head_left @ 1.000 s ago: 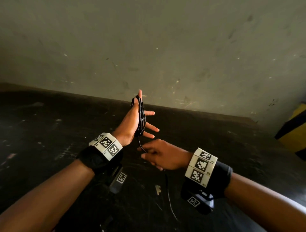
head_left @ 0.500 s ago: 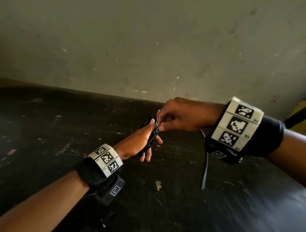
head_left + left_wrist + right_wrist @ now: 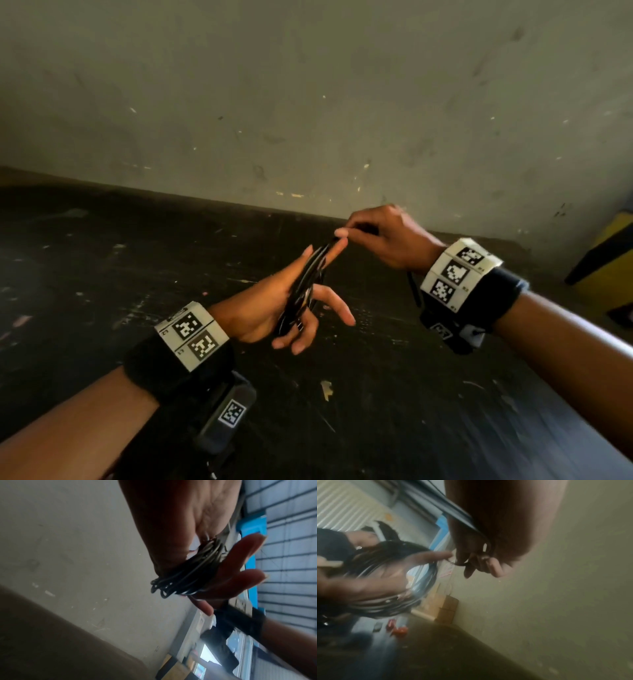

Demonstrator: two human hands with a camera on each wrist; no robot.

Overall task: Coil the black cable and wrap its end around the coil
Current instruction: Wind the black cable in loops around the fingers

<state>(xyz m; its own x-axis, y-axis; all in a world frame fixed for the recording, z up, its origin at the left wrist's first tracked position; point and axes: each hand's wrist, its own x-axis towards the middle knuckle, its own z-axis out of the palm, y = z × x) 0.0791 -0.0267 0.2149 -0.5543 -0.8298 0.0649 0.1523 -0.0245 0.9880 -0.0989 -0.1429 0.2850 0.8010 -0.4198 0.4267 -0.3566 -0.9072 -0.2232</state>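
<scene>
The right hand (image 3: 387, 236) has gone up from low in the middle of the picture to the middle right, and it pinches the loose end of the black cable (image 3: 305, 287). The left hand (image 3: 274, 305), in the middle, has straight, spread fingers with the cable looped round them. The cable looks thin, light and bendy, so it may slip off; pinching near the end seems best. I count one cable and two hands.
</scene>
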